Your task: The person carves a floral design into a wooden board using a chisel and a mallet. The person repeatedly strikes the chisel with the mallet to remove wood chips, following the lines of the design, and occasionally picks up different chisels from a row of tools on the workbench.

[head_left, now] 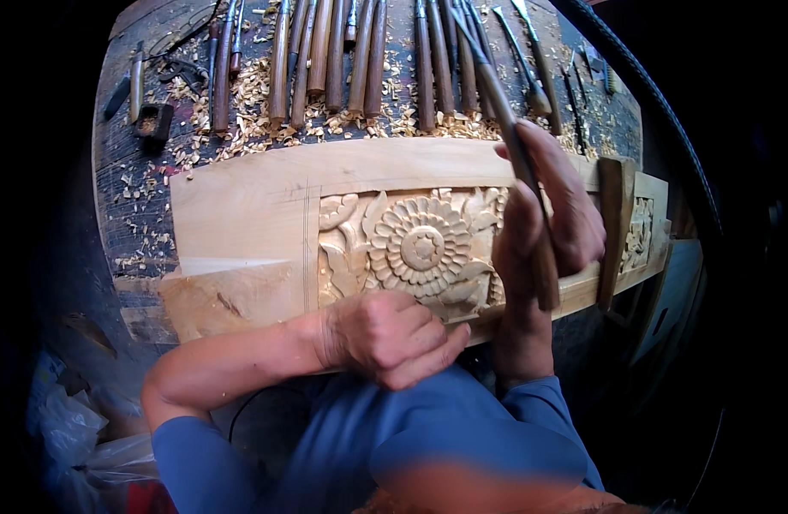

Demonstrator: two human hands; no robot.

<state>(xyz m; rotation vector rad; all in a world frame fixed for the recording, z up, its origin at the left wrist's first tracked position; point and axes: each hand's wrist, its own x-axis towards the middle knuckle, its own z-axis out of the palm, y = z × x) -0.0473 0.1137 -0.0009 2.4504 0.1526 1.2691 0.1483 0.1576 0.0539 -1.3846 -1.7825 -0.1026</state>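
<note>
A pale wooden board (240,206) lies across the bench, carved in relief with a round flower (424,247) and curling leaves. My right hand (552,201) is raised over the board's right part, its fingers and thumb closed around the wooden handle of a carving chisel (516,141). The chisel slants up and left, metal blade away from me. My left hand (398,338) is curled into a fist at the board's near edge, just below the flower. Its palm side is hidden, so I cannot see whether anything is inside.
Several wood-handled chisels (317,60) lie in rows along the far bench, among curled wood shavings (248,90). A dark wooden bar (615,231) crosses the board's right end, beside another carved panel (638,233). A black cable (659,94) hangs at the right. Plastic bags (73,428) lie lower left.
</note>
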